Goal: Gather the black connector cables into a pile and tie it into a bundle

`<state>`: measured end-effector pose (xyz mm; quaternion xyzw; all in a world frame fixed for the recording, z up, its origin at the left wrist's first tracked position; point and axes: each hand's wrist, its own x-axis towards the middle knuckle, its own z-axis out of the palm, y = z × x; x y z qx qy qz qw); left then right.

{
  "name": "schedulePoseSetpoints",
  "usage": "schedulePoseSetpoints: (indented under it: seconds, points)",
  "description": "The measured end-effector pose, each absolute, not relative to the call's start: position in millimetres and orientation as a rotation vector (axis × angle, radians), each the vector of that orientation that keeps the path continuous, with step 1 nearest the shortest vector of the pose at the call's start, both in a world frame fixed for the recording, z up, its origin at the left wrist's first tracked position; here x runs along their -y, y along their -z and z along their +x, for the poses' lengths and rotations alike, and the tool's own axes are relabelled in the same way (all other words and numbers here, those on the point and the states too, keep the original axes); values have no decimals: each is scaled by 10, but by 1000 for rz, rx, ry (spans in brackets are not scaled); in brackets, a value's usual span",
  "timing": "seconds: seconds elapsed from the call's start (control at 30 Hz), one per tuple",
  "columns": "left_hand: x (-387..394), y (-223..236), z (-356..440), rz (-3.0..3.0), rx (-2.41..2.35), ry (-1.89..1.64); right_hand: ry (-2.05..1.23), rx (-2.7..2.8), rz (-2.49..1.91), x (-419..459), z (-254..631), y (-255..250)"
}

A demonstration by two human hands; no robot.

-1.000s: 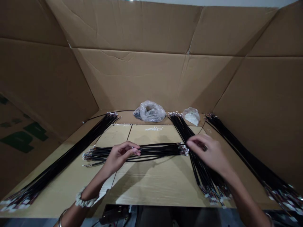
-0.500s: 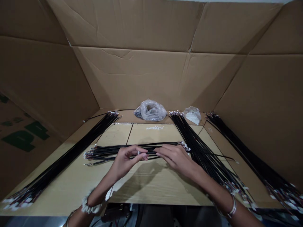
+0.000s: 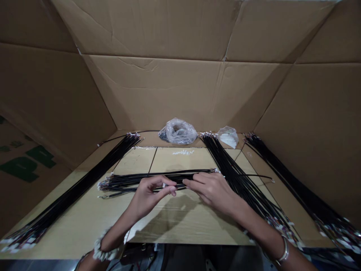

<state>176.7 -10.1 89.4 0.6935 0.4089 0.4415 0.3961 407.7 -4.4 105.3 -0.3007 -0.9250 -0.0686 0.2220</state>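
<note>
Silvery metal, a bangle (image 3: 285,250), rings the right wrist, and a knobbly whitish band (image 3: 105,248) the left, both by the table (image 3: 169,226)'s near edge. Farther in, the left hand (image 3: 153,194) pinches thumb against forefinger, a tiny white piece (image 3: 164,185) showing in its grip. A slim black cable (image 3: 179,184) bridges the gap to the right hand (image 3: 213,192), whose bunched fingers appear to grip it too, though its thumb is hidden. The cable's long axis runs left to right, along a crosswise bundle (image 3: 124,180) just behind and partly under the hands; the right hand is nearer that bundle's right end.

Smooth black sheaths, with frayed-looking coloured wires and white connectors at the tips, make up three more bundles: the left bundle (image 3: 93,177) slanting along the table's left edge, the middle bundle (image 3: 229,165) just beyond the right hand, and the right bundle (image 3: 290,188) along the right edge. By the far edge sit a crinkled clear bag (image 3: 182,132) and a smaller bag (image 3: 228,138) of white stuff, before creased brown cardboard walls (image 3: 169,90).
</note>
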Motion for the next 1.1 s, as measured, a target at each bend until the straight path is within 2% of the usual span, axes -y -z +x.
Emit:
schedulePoseSetpoints:
  seconds: [0.13, 0.6, 0.7, 0.93, 1.1]
  points:
    - [137, -906, 1809, 1810, -1012, -1180, 187, 2517, -824, 94, 4086, -1066]
    - [153, -935, 1825, 2175, -944, -1361, -384, 2387, -953, 95, 4074, -1173]
    - [158, -977, 1805, 2219, -997, -1324, -344, 2364, -941, 107, 4088, -1199]
    - [138, -1060, 1755, 2478, -799, -1399, -272, 2378, -907, 155, 4155, -1257]
    - [163, -1052, 1763, 2539, -808, -1321, -32, 2422, -823, 202, 4148, -1296]
